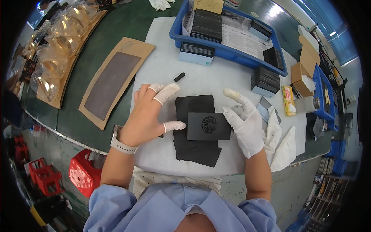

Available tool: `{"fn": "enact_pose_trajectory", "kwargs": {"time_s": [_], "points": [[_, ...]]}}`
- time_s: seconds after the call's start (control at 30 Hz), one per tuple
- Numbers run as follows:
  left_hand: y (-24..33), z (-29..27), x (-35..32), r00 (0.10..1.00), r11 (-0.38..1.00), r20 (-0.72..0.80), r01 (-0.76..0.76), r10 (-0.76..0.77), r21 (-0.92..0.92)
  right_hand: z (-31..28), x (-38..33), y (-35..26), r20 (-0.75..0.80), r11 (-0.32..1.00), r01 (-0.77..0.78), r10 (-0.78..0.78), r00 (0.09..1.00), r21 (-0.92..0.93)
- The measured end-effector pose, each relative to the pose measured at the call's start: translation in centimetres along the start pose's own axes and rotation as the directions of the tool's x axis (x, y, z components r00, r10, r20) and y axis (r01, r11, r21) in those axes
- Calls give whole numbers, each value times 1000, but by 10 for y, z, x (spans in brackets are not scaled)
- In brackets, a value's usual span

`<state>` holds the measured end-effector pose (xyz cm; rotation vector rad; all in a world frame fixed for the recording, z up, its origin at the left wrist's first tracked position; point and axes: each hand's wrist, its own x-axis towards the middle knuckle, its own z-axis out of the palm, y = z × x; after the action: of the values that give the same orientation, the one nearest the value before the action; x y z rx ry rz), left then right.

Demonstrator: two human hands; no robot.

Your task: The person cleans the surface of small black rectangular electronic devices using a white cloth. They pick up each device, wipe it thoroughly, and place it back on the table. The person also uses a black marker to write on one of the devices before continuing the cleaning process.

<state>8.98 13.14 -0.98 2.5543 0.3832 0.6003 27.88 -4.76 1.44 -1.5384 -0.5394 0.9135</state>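
Our right hand gripping card at right edge, our left hand spread loose, cloth open toward tray

1. Black sheets: middle covered by the black card; count unclear.
2. Card's upper right corner: under the thumb of the right hand; grip beneath it hidden.
3. Left hand: thumb tip at card's left edge, contact uncertain. Small dark bit by that thumb too small to identify.
4. Clear-wrapped pieces: glare, contents unreadable.
5. White glove, blue tray: both cut by top edge.
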Motion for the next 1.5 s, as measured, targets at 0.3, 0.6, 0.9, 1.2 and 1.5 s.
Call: {"fn": "enact_pose_trajectory", "kwargs": {"time_s": [0.3,0.6,0.9,1.2,1.5], "points": [[-1,3,0,994,999,95,45,-47,23,5,-4,-1,93,985,-1,18,996,-173],[4,10,4,993,998,107,55,-51,-35,-4,5,20,-50,851,177,-231,972,-494],[2,14,5,994,994,92,68,-60,-81,0,16,25,162,599,385,-392,906,-702],[2,14,4,996,991,72,64,-56,-116,-1,32,25,319,577,474,-355,879,-665],[5,11,5,998,991,42,47,-42,-127,-2,30,21,323,590,523,-417,850,-615]]}}
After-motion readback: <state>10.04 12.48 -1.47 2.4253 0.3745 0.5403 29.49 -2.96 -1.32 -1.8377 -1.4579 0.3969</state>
